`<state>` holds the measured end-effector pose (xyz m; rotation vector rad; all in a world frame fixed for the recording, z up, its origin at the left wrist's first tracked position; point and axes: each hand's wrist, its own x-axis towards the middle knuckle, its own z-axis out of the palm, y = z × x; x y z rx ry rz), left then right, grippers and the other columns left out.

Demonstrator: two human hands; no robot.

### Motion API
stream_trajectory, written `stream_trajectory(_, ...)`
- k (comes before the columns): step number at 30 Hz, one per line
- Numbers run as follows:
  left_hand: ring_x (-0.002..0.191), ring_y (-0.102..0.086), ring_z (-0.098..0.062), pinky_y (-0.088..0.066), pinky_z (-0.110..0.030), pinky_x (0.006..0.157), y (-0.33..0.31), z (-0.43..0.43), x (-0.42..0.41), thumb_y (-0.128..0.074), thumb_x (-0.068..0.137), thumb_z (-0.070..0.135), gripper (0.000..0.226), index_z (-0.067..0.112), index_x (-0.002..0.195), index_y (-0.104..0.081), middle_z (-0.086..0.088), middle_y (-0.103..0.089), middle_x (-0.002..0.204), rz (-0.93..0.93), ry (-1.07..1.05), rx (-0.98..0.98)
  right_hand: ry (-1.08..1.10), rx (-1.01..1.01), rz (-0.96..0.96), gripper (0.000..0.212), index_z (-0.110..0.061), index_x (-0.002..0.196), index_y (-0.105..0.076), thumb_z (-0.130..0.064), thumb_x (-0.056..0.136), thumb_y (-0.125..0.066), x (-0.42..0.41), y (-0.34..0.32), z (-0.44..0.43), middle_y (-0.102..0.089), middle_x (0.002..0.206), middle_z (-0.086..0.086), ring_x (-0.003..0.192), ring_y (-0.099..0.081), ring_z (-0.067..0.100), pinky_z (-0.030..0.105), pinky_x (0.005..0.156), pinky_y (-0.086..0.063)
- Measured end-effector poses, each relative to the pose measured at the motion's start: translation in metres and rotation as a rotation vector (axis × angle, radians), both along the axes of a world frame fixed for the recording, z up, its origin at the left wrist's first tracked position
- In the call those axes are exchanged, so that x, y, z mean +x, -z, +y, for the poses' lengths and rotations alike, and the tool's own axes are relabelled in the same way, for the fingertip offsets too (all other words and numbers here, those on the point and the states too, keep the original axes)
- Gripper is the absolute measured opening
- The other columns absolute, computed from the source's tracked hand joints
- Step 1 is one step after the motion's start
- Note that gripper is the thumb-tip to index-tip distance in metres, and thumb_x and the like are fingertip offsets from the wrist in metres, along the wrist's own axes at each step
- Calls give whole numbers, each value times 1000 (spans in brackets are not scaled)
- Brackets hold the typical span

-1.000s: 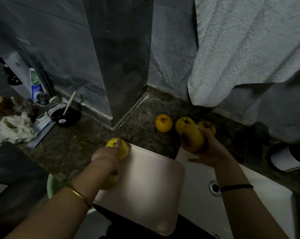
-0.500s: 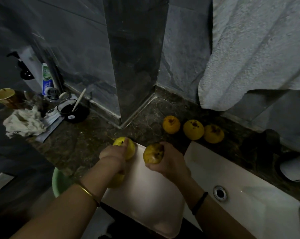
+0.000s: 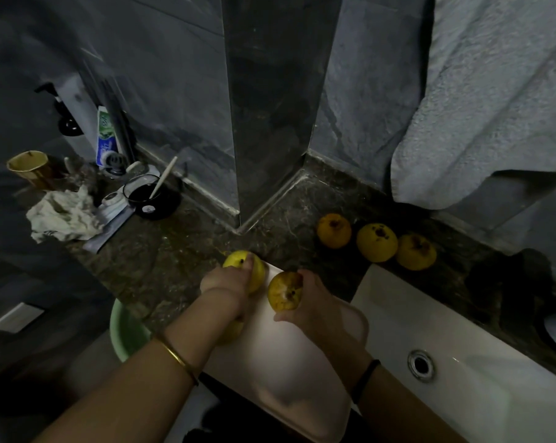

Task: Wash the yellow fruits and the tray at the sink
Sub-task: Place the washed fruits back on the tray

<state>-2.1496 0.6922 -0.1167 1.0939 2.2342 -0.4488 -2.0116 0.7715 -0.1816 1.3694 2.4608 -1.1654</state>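
- Your left hand [image 3: 228, 284] curls its fingers over a bright yellow fruit [image 3: 249, 266] at the far left corner of the tray [image 3: 286, 362].
- Your right hand [image 3: 316, 303] grips a blotched fruit [image 3: 284, 290] from its right side, fingers and thumb wrapped round it, above the far end of the tray.
- Another fruit [image 3: 233, 330] shows just under your left wrist at the tray's left edge; whether it rests on the tray I cannot tell.
- The pale tray lies on the dark counter [image 3: 174, 260], just left of the white sink [image 3: 481, 398], with its near end sticking out past the counter's front edge.
- Three fruits [image 3: 376, 242] sit in a row on the counter behind the sink's far left corner, well apart from your hands.
- A grey towel [image 3: 494, 91] hangs above that row.
- A green basin [image 3: 125, 334] sits below the counter edge to your left.
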Motion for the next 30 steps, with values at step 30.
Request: stream_trajectory(30,130,-42,-31,-44,-40,97,4,10,0,-69,84,27,104,27,151,11,-15,-39,143,-32,-8,-25,-96,519,-58,69,-5,139,-35,-10,77,-66,-29,30,111,-33,142,23,123,-38,45,42,99,-34)
